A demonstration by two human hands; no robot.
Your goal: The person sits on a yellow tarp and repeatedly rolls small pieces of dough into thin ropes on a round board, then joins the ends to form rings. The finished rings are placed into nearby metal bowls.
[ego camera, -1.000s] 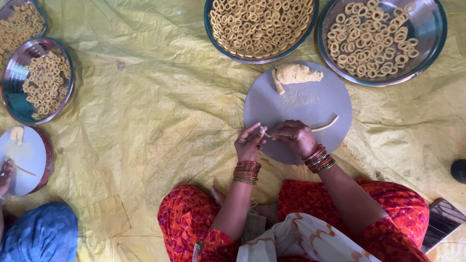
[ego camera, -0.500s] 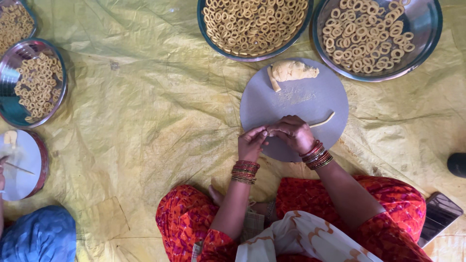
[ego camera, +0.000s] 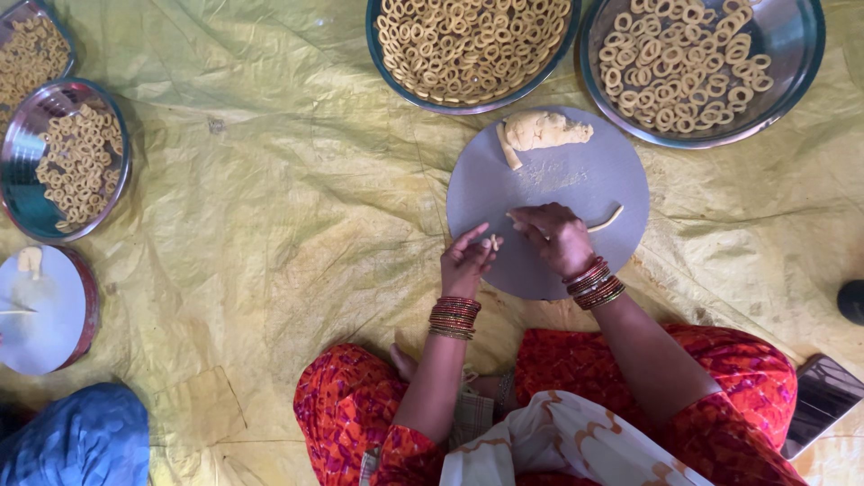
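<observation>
Fingers (ego camera: 480,245) of left hand (ego camera: 463,264) pinch small dough piece (ego camera: 493,241) at grey round board (ego camera: 576,180) edge | right hand (ego camera: 553,236) curled, fingers pressed on board, grip unclear | dough strip (ego camera: 607,220) just beside | dough lump (ego camera: 543,131) at far side | ring trays (ego camera: 468,45) beyond | yellow sheet (ego camera: 270,198) underneath

Yellow tarp (ego camera: 270,198) on floor; on it grey round board (ego camera: 558,184), steel trays of dough rings (ego camera: 792,63)

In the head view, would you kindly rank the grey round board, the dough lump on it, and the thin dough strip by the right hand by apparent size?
1. Grey round board, by far the largest.
2. Dough lump at its far edge.
3. Thin dough strip beside the right hand, smallest.
</observation>
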